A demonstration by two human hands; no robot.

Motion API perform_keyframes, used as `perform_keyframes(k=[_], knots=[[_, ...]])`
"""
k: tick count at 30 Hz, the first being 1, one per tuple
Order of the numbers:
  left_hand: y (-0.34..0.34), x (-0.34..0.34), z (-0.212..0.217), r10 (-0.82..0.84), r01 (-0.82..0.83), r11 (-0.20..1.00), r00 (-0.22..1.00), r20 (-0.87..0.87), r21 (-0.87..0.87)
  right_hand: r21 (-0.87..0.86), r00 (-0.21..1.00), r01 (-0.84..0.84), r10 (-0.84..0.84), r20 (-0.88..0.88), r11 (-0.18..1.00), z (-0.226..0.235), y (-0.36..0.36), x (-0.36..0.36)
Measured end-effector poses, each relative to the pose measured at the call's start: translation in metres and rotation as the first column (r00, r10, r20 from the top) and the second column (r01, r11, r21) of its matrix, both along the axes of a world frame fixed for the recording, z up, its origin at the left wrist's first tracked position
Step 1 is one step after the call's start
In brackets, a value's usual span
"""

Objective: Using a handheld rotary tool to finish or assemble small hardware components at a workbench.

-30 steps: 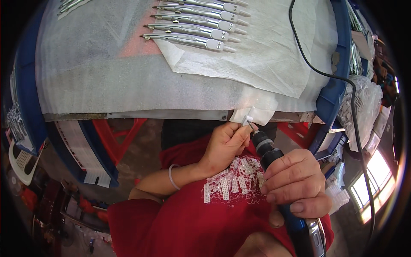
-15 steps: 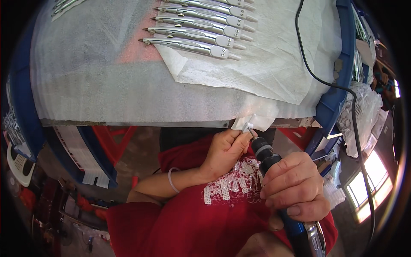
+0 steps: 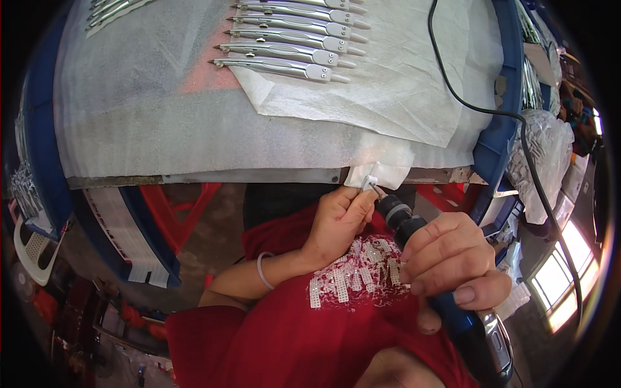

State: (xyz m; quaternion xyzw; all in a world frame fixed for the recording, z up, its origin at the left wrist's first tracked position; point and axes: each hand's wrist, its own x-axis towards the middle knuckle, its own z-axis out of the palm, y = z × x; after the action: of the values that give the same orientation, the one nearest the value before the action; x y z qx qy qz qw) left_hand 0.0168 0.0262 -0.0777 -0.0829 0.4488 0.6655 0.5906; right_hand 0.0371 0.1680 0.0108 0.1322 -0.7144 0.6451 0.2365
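At the table's near edge, my left hand [image 3: 339, 220] pinches a small white part [image 3: 369, 182] between thumb and fingers; most of it is hidden. My right hand [image 3: 456, 262] is wrapped round a black and blue electric screwdriver [image 3: 457, 313], tilted so that its thin bit meets the white part or lies right beside it; contact is too small to tell. A folded white cloth [image 3: 393, 171] lies over the edge just behind the part. Farther off, several silver drawing compasses [image 3: 278, 65] lie side by side in a row, points toward the left.
White foam sheeting [image 3: 142, 129] covers the table, with a loose white sheet [image 3: 388, 97] under the compasses. A black cable [image 3: 446, 71] curves down the right side. Blue trays [image 3: 495, 139] flank the table, and a clear plastic bag [image 3: 540, 155] sits at the right.
The view has shifted slightly, so the table and compasses appear a little higher and farther left. My right hand and the screwdriver sit a little farther right; both grips stay the same.
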Motion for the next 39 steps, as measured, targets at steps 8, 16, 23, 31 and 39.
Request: perform_keyframes(k=[8,16,23,31,39], knots=[[0.0,0.0,0.0,0.011,-0.011,1.0,1.0,0.024,0.016,0.025,1.0,0.019,-0.019,-0.002,1.0,0.004,-0.001,0.009],[0.0,0.001,-0.001,0.009,-0.009,1.0,1.0,0.012,0.013,-0.098,0.999,0.048,-0.049,-0.009,0.994,0.003,-0.006,0.01],[0.001,0.001,-0.001,0.003,-0.003,1.0,0.999,0.039,-0.005,-0.124,0.998,0.034,-0.039,-0.044,0.992,-0.002,-0.008,0.003],[0.0,0.001,-0.002,-0.015,0.015,1.0,1.0,-0.008,-0.012,-0.174,0.998,-0.005,-0.005,-0.057,0.985,-0.006,-0.005,-0.002],[0.0,0.002,-0.004,-0.004,0.004,1.0,0.999,-0.042,-0.01,-0.162,0.999,0.009,-0.015,-0.035,0.987,-0.002,-0.005,-0.002]])
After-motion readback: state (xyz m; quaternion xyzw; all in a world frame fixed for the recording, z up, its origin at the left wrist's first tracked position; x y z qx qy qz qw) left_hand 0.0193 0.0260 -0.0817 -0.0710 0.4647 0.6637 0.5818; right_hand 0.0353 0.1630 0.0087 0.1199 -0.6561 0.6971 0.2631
